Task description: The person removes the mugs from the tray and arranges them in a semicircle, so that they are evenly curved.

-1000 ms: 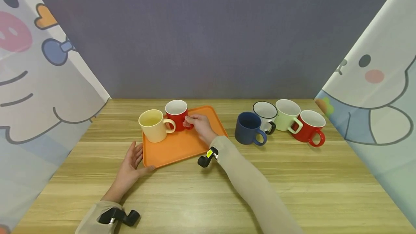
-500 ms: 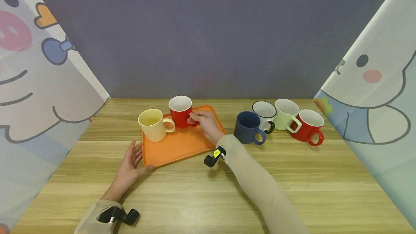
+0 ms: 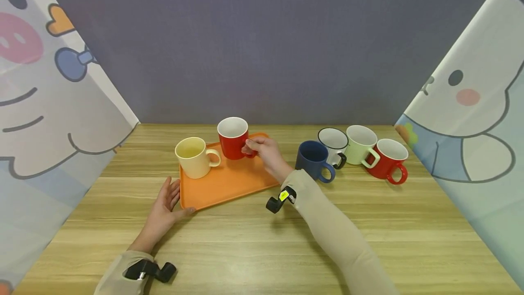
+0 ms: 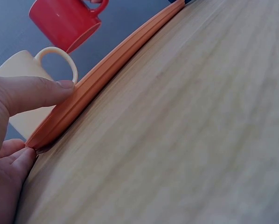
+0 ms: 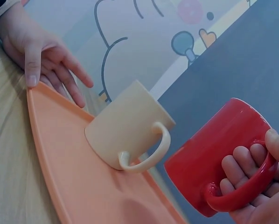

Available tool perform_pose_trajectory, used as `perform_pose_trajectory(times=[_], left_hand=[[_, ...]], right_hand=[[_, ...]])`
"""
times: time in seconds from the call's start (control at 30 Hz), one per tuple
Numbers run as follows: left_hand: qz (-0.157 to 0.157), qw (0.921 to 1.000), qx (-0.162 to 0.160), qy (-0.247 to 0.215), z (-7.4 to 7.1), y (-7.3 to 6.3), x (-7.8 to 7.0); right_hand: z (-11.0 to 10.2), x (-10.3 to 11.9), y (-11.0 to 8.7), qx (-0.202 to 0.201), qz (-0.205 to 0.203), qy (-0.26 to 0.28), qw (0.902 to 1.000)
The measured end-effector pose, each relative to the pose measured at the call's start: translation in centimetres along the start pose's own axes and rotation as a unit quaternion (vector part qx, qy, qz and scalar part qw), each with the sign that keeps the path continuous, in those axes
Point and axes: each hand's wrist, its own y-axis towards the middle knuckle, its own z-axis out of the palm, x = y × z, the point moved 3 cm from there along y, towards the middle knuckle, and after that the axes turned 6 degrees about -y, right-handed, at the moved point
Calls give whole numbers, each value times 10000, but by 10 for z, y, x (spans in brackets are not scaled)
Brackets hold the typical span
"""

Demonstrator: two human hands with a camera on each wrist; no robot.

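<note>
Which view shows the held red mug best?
The right wrist view: the held red mug is large there, its side and handle plain to see. The head view shows it smaller, with its white inside; left wrist crops it at the top edge.

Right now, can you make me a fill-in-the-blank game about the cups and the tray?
1. The right grip holds a red mug by its ____.
2. On the orange tray, the standing mug is coloured ____.
3. The handle of the white mug is coloured ____.

Missing words: handle; yellow; black.
</note>
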Motion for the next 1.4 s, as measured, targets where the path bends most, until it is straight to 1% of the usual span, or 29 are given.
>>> perform_pose_trajectory(times=[0.1,0.27,0.43,0.6,0.7,0.8,1.07,1.4], left_hand=[[-14,10000,-4,-10,0,0,0],[-36,10000,4,-66,0,-1,0],[-42,10000,8,-75,0,-1,0],[-3,10000,2,-83,1,-1,0],[49,10000,-15,-77,1,0,0],[91,9999,-32,-61,1,1,-1],[97,9999,-28,-31,2,0,-2],[98,9999,-11,-28,1,0,0]], right_hand=[[-3,3,-3,55,-23,64,10000],[-9,9,-9,134,-40,5,9999],[-18,17,-14,104,75,-41,9999],[-29,26,-20,102,36,50,9999],[-35,31,-24,164,-63,218,9996],[-41,36,-29,196,-191,259,9993],[-63,47,-40,124,-478,364,9981],[-90,59,-51,67,-954,768,9925]])
